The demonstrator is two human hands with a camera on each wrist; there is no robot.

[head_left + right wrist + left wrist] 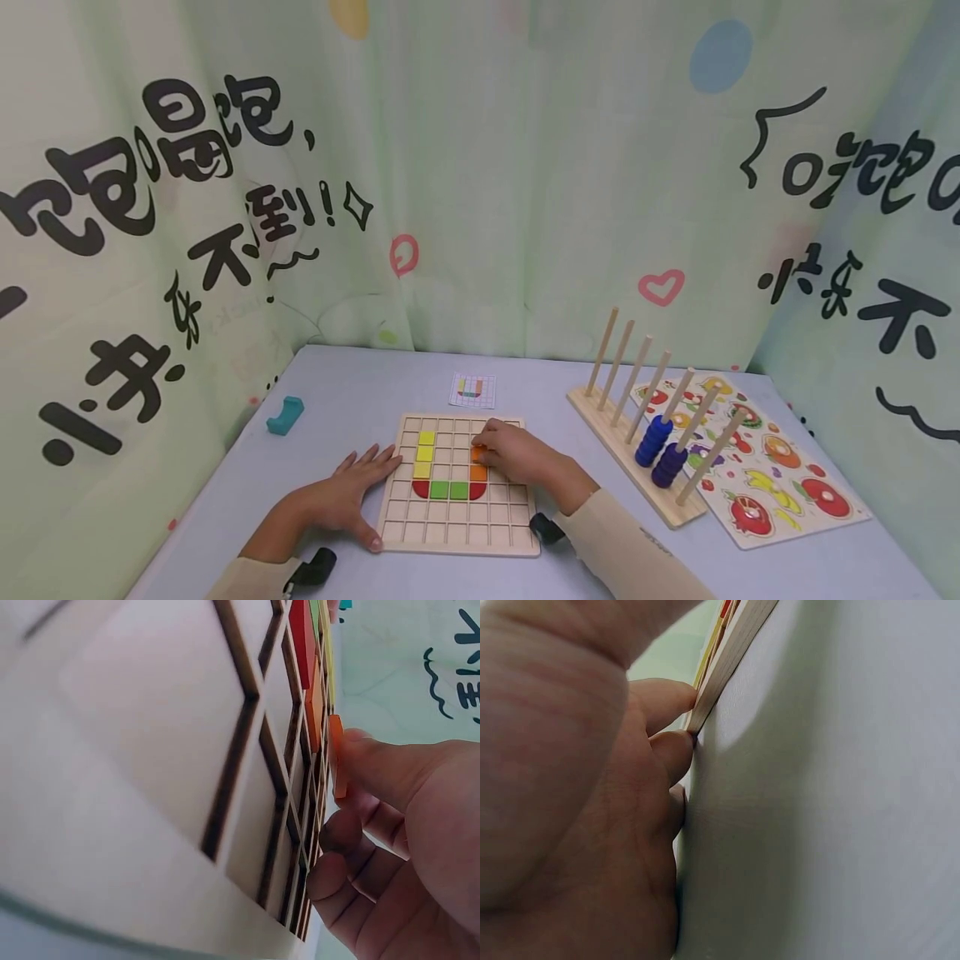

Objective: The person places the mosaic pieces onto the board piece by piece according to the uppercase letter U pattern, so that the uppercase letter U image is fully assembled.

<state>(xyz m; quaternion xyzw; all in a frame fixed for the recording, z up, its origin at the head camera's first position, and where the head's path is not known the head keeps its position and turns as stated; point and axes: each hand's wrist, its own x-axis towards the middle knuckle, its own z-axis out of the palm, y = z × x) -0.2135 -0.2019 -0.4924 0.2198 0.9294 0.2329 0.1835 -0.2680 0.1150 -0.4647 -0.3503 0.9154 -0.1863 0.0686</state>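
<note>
A wooden grid board (457, 533) lies flat on the table. On it, yellow tiles (423, 454) run down the left, two green tiles (450, 490) sit between red corner tiles (422, 489), and an orange tile (478, 473) lies above the right red one. My right hand (517, 454) pinches another orange tile (339, 757) between thumb and finger, close over the board's right column; the right wrist view shows it tilted on edge. With fingers spread, my left hand (341, 492) rests along the board's left edge, thumb and fingertips touching it.
Behind the board lies a small pattern card (472, 390). A teal curved block (285, 415) is at the left. To the right stands a wooden peg rack (611, 433) with blue rings (654, 442) and purple rings (669, 465), beside a fruit picture board (787, 517).
</note>
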